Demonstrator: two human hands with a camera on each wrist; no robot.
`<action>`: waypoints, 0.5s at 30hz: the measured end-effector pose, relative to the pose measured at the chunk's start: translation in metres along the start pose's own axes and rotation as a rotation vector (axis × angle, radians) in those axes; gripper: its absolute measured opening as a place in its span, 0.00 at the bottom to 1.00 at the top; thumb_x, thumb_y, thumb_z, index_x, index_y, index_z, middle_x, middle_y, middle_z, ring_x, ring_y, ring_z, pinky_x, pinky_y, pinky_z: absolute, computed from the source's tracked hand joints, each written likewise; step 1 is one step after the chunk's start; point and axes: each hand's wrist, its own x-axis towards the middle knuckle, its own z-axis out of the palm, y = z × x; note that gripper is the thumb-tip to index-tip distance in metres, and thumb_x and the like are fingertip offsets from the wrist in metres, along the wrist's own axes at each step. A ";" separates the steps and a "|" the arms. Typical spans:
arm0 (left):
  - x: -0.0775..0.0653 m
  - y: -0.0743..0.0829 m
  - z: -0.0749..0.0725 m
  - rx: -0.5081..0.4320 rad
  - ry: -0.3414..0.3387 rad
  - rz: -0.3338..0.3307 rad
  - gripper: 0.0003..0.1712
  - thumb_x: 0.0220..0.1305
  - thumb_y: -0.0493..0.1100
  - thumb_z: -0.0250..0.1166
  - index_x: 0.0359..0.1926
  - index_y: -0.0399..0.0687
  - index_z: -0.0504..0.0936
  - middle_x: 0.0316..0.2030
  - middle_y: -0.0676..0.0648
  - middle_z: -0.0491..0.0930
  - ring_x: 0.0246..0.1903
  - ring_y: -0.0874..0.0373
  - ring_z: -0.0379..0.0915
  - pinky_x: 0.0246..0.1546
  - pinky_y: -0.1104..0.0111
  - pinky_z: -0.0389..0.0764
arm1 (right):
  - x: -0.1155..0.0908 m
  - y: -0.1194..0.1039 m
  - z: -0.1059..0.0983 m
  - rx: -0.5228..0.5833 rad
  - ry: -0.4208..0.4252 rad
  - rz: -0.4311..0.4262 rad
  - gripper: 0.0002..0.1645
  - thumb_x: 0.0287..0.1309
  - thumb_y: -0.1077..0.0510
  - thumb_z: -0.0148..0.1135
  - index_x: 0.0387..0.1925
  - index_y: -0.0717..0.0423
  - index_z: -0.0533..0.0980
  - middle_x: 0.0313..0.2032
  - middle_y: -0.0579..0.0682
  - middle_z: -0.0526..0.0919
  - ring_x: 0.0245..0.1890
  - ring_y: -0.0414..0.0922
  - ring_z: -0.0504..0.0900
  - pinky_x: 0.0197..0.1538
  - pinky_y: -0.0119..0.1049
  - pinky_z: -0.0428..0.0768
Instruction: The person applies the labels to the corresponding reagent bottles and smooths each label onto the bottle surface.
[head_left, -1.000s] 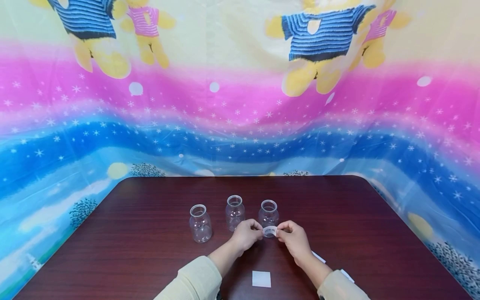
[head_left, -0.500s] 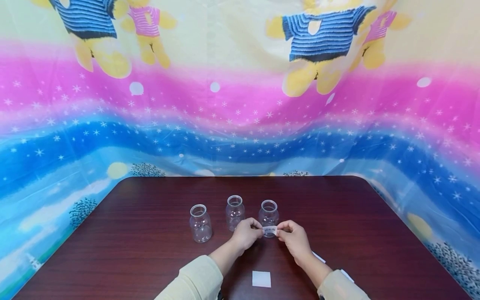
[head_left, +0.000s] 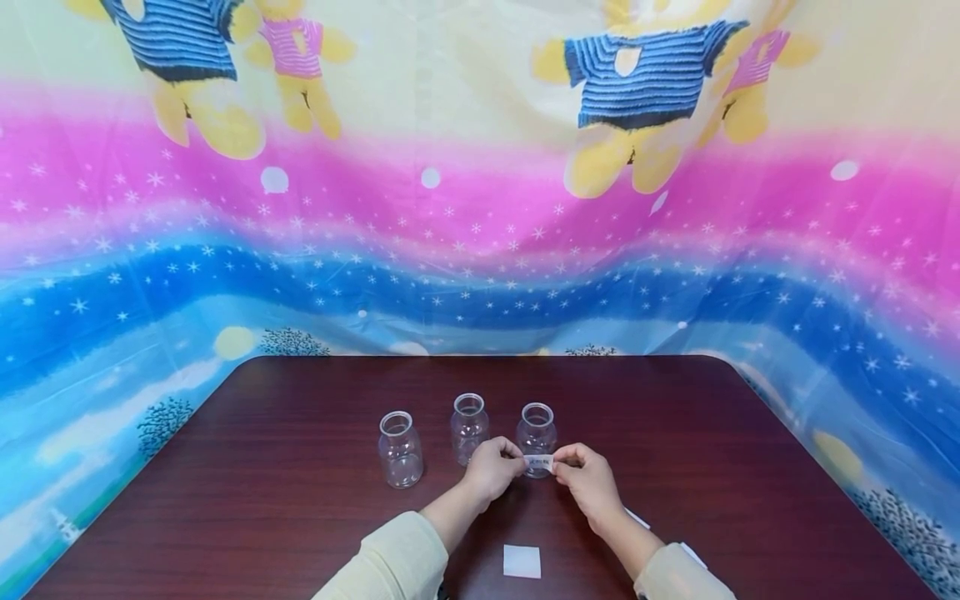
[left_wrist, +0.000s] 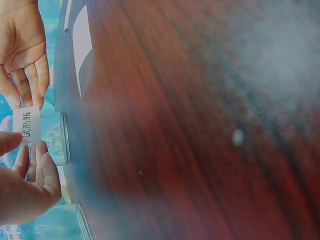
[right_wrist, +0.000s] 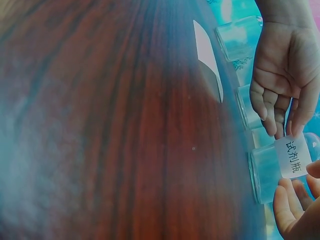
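Note:
A small white label [head_left: 538, 462] with handwritten characters is stretched between both hands at the front of the rightmost clear jar [head_left: 537, 433]. My left hand [head_left: 495, 472] pinches its left end, and my right hand [head_left: 588, 481] pinches the right end. In the left wrist view, the label [left_wrist: 27, 125] shows its writing between thumbs and fingers. The right wrist view has the same label [right_wrist: 293, 157] against the jar's side [right_wrist: 265, 170]; I cannot tell whether it touches the glass. All the jars stand upright and uncapped.
To the left stand a middle jar [head_left: 469, 425] and a leftmost jar [head_left: 402, 454]. A blank white paper square [head_left: 522, 562] lies on the dark wooden table [head_left: 285, 500] nearer the body. More white paper [head_left: 637, 518] is partly hidden by the right forearm. A printed curtain [head_left: 480, 208] hangs behind.
The label was bowed a second ago and now looks flatter between my hands. Both hands stay in nearly the same place. The head view has shifted very slightly.

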 end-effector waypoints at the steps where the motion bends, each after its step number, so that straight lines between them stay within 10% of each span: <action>1: 0.000 0.000 0.000 -0.001 0.001 0.000 0.03 0.46 0.32 0.60 0.23 0.36 0.74 0.16 0.52 0.68 0.18 0.62 0.63 0.17 0.73 0.65 | 0.001 0.002 0.000 -0.001 0.000 -0.001 0.07 0.41 0.71 0.55 0.27 0.70 0.72 0.25 0.56 0.73 0.25 0.40 0.72 0.28 0.28 0.75; 15: 0.000 -0.001 0.001 0.012 0.026 -0.020 0.03 0.47 0.33 0.61 0.22 0.38 0.73 0.16 0.51 0.70 0.19 0.61 0.65 0.19 0.72 0.68 | 0.012 0.023 -0.003 0.002 -0.006 -0.003 0.06 0.42 0.69 0.56 0.27 0.66 0.73 0.25 0.52 0.74 0.25 0.40 0.72 0.28 0.28 0.75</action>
